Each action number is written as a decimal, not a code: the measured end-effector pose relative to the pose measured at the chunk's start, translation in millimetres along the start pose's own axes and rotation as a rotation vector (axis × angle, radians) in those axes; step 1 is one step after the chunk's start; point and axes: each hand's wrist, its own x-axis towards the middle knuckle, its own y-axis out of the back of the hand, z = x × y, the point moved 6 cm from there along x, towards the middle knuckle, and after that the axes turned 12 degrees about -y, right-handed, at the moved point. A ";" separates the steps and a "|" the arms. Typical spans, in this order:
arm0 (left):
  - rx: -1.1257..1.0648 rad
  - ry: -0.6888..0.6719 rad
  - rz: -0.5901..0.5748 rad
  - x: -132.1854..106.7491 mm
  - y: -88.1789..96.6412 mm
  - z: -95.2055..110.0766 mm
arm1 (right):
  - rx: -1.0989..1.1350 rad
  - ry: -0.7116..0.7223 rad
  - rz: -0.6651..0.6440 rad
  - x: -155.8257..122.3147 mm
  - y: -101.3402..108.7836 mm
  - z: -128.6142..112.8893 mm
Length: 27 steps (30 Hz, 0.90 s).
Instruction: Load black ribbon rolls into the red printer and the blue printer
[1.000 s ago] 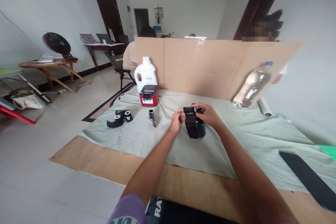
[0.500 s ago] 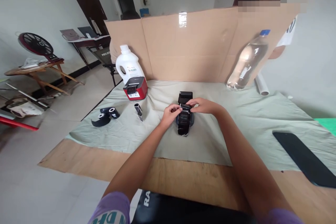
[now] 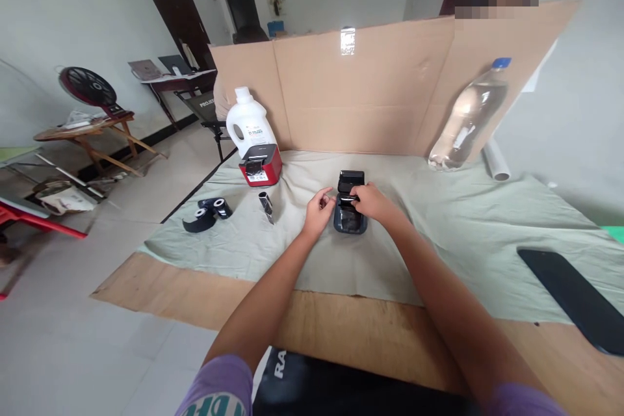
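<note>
A small dark label printer [image 3: 350, 221] stands on the cloth in front of me, its black lid [image 3: 351, 181] tipped up at the back. Glossy black film shows over its front. My right hand [image 3: 373, 201] reaches in from the right, fingers curled down at the printer's opening; what they grip is hidden. To the left of the printer, my left hand [image 3: 319, 211] has its index finger stretched out and the others loosely bent, with nothing visible in it. Left of that hand lies a short roll of black film [image 3: 266, 207] with a loose end.
Several black rolls [image 3: 207, 213] lie at left. Behind them a red-and-black printer [image 3: 262, 168] stands before a white jug [image 3: 251, 120]. A cardboard sheet [image 3: 361, 97] closes off the back; a clear bottle [image 3: 468, 120] leans at right. A phone [image 3: 570, 296] lies near the right edge. Someone is behind the cardboard.
The long black film that hung over the printer's front no longer hangs there, and the printer's front shows. My left hand has come away to the left; my right fingers moved into the opening.
</note>
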 end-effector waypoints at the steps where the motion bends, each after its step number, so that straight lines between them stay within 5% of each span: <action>1: 0.024 -0.032 -0.034 -0.2 -1.4 2.8 | -0.012 -0.027 0.046 -0.7 0.3 0.6; 5: 0.183 -0.273 -0.288 -5.1 -5.0 25.9 | 0.040 -0.159 0.227 1.0 8.8 13.7; 10: 0.444 -0.565 -0.633 -27.9 -6.0 47.6 | 0.439 -0.162 0.293 17.0 13.0 38.6; 14: 0.583 -0.627 -0.527 -33.6 -8.9 51.7 | 0.653 -0.113 0.268 24.4 7.9 50.8; 21: 0.742 -0.692 -0.361 -43.3 -15.8 69.0 | 0.564 0.013 0.201 18.6 15.7 44.4; 27: 0.788 -0.795 -0.490 -52.2 -9.7 80.5 | 0.517 0.013 -0.080 12.9 20.2 40.0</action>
